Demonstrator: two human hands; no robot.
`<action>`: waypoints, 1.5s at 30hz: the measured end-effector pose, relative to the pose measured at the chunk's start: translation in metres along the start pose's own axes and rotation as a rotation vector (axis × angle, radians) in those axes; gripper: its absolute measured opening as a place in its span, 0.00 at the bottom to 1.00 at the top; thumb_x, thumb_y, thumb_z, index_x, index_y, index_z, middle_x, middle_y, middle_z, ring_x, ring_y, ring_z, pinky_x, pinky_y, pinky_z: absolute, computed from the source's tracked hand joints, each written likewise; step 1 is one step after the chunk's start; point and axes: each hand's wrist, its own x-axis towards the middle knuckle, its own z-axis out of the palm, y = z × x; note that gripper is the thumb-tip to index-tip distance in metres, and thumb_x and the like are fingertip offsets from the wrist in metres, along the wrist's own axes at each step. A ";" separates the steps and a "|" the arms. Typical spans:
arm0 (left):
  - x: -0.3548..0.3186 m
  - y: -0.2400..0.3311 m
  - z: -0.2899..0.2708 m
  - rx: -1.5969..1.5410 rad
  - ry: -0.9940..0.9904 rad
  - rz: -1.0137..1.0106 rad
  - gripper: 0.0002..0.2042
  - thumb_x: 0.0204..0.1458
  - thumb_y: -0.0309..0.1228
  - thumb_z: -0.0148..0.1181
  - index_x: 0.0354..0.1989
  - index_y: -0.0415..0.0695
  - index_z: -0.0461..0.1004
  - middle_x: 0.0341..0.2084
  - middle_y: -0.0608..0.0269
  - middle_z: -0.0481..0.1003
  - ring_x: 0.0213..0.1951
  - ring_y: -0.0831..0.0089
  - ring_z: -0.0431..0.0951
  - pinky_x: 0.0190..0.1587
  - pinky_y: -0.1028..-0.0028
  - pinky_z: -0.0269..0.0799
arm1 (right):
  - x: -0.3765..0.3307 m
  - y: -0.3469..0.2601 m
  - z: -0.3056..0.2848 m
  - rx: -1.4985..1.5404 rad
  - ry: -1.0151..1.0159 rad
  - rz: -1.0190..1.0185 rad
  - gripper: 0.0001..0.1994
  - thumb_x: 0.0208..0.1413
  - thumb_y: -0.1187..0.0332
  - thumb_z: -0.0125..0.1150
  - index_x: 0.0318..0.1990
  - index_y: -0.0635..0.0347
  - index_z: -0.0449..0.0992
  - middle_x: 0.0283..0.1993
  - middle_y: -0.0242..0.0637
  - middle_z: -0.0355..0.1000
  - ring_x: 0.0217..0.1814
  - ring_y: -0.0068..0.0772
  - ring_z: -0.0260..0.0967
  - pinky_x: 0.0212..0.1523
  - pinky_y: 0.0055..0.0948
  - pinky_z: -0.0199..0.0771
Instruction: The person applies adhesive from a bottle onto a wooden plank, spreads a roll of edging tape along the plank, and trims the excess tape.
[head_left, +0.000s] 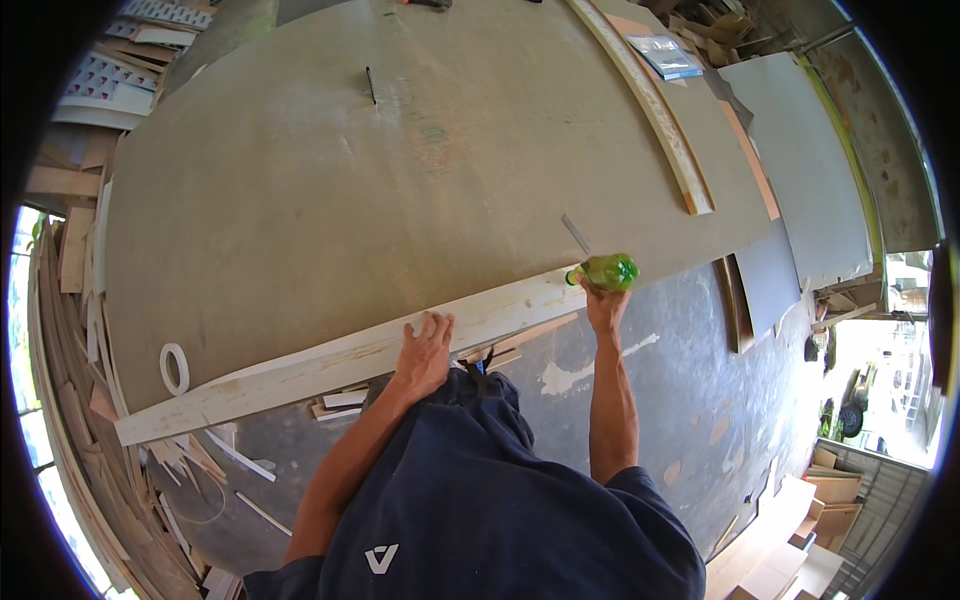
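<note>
My right hand (606, 303) is closed round a green plastic bottle (610, 271). The bottle is tipped on its side over the right end of a long, narrow white board (300, 366), its neck pointing left. Whether anything comes out of the neck is too small to tell. My left hand (427, 352) rests on the middle of that board, fingers stretched out over its top face. A thin pale strip, perhaps edging, runs along the board's far side at the left. The board lies along the near edge of a large brownish worktable (300, 180).
A white tape roll (174, 370) stands near the board's left end. A small metal strip (576, 234), a dark slim tool (371, 86), a long wooden strip (660, 110) and a flat plastic packet (665, 57) lie on the table. Wood offcuts (195, 458) litter the floor.
</note>
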 end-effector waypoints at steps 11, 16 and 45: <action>0.008 0.004 0.000 0.015 -0.013 0.020 0.34 0.50 0.32 0.54 0.69 0.36 0.59 0.62 0.45 0.62 0.66 0.52 0.59 0.57 0.44 0.64 | 0.015 0.025 -0.036 0.017 0.182 0.047 0.10 0.45 0.77 0.75 0.37 0.67 0.82 0.35 0.37 0.82 0.35 0.29 0.79 0.41 0.28 0.76; 0.004 0.003 0.007 0.047 -0.009 0.021 0.35 0.49 0.32 0.54 0.69 0.35 0.58 0.62 0.44 0.62 0.66 0.50 0.59 0.57 0.43 0.64 | 0.023 0.009 -0.049 -0.045 0.253 0.018 0.18 0.47 0.76 0.76 0.46 0.68 0.78 0.44 0.40 0.80 0.42 0.33 0.78 0.46 0.30 0.77; -0.003 0.001 -0.003 0.030 -0.019 0.017 0.34 0.51 0.33 0.54 0.69 0.35 0.58 0.61 0.46 0.62 0.65 0.52 0.59 0.58 0.46 0.63 | -0.004 0.005 -0.017 0.113 -0.007 0.007 0.14 0.45 0.76 0.77 0.40 0.64 0.81 0.37 0.37 0.80 0.37 0.25 0.75 0.40 0.26 0.75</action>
